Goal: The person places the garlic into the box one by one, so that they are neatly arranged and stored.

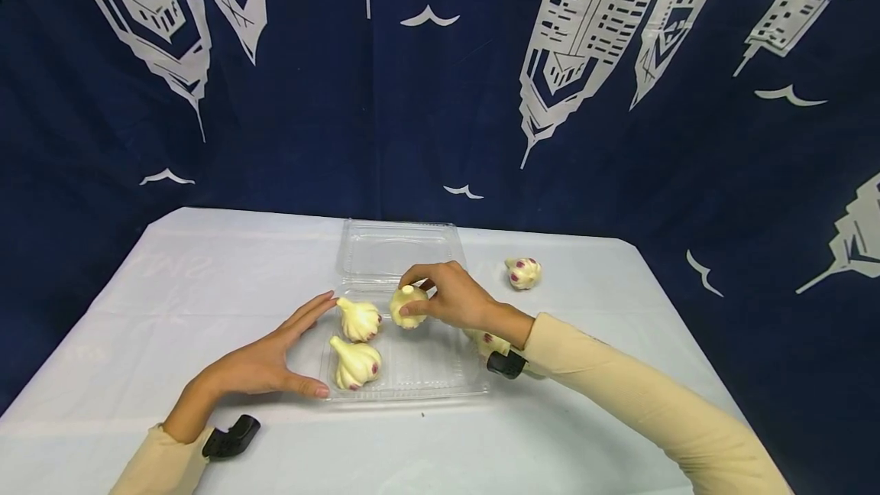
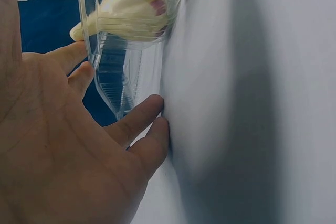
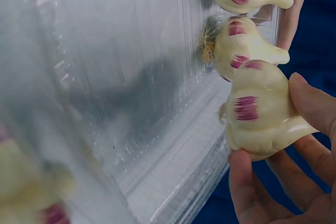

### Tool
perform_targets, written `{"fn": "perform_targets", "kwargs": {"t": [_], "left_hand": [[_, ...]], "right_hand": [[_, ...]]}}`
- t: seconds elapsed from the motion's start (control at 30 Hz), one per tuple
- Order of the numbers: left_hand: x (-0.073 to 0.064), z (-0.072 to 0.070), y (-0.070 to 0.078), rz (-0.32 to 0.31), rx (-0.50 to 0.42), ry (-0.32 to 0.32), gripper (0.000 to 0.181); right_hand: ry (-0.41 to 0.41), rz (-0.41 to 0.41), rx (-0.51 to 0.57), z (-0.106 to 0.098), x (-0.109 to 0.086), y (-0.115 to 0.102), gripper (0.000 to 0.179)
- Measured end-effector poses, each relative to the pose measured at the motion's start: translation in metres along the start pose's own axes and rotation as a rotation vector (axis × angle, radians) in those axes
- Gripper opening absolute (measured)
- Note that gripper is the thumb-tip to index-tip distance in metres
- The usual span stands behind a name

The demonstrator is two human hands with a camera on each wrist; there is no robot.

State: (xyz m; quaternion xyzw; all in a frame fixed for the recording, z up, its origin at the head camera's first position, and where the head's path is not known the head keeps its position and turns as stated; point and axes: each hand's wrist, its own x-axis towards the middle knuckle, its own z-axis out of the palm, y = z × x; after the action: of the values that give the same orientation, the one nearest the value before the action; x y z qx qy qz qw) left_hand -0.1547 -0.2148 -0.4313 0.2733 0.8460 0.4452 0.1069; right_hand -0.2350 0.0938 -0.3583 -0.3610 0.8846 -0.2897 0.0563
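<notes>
Fingers of the left hand [image 1: 264,361] spread wide along the left side of the clear container [image 1: 433,365], just left of two garlic bulbs [image 1: 356,365] lying in it, stems leftward. Just right of the far bulb [image 1: 360,321], the right hand [image 1: 455,296], nearer than the left, pinches a third bulb [image 1: 407,309], stem up and long axis roughly upright, though I cannot tell whether it touches the container floor; farther right lie a partly hidden bulb [image 1: 486,342] by the container's right side and a far-right bulb [image 1: 525,273]
</notes>
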Motion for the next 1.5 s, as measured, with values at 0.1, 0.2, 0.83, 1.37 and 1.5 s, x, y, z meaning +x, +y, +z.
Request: {"fn": "perform_targets", "kwargs": {"t": [0.1, 0.2, 0.83, 1.37, 1.5], "left_hand": [[0.000, 0.000, 0.000, -0.003, 0.001, 0.000, 0.118], [0.001, -0.001, 0.001, -0.005, -0.003, -0.001, 0.118], [-0.001, 0.001, -0.001, 0.001, -0.019, 0.000, 0.119], [0.000, 0.000, -0.001, 0.007, -0.030, -0.005, 0.118], [0.000, 0.000, -0.001, 0.004, -0.027, -0.007, 0.118]], "right_hand": [[-0.011, 0.014, -0.018, 0.004, 0.001, -0.001, 0.030], [-0.001, 0.024, -0.020, 0.008, 0.001, -0.002, 0.031], [-0.006, 0.002, -0.153, 0.017, 0.007, -0.007, 0.017], [-0.018, 0.076, -0.140, 0.021, 0.022, -0.008, 0.022], [-0.020, 0.092, -0.131, 0.024, 0.023, -0.008, 0.021]]}}
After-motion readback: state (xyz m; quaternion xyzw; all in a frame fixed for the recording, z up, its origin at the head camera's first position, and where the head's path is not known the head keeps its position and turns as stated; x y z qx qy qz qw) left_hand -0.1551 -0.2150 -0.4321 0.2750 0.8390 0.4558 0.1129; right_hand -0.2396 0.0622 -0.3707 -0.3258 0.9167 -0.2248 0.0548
